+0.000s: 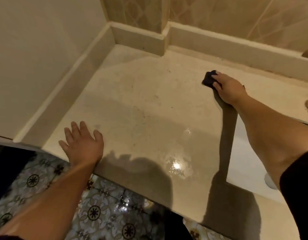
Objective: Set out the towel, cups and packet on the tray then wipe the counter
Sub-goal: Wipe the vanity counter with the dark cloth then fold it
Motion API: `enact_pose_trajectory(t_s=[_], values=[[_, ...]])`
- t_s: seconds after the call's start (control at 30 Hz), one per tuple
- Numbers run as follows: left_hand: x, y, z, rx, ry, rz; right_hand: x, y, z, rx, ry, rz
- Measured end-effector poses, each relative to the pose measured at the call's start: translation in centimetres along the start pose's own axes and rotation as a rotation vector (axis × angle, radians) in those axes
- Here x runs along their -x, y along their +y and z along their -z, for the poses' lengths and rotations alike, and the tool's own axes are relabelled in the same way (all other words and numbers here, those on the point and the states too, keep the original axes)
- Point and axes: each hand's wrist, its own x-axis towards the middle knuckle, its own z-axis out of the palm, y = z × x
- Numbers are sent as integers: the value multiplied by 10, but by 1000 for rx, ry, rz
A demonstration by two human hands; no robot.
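Observation:
A pale stone counter [141,104] fills the middle of the view, with small dark specks and a wet shiny patch near its front edge. My right hand [227,87] presses a small dark cloth [209,78] flat on the counter toward the back right. My left hand [82,144] lies flat on the counter's front left corner, fingers spread, holding nothing. No tray, cups, packet or towel show in this view.
A raised cream backsplash [210,40] runs along the back and a ledge [63,94] along the left wall. A white basin rim [250,163] sits at the right under my forearm. Patterned floor tiles [97,205] lie below the front edge.

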Motion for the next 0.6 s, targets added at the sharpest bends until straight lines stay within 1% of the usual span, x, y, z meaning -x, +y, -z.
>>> enact_pose_trajectory(t_s=[0.07,0.17,0.23,0.3,0.4,0.5,0.6], values=[[-3,0,-1,-4,13,5,-1,8,-11,105,-15,121],[-3,0,-1,-9,20,5,30,3,-10,157,-33,136],[-2,0,-1,-11,27,-2,81,-14,-13,124,-60,163],[-1,1,0,-6,27,-4,146,-38,-22,76,-83,232],[0,2,2,1,23,-13,236,-69,-33,66,-103,301],[0,-1,1,16,11,-24,298,-85,-40,94,-149,283],[-3,-3,-1,6,-1,-35,340,-100,-46,108,-183,278]])
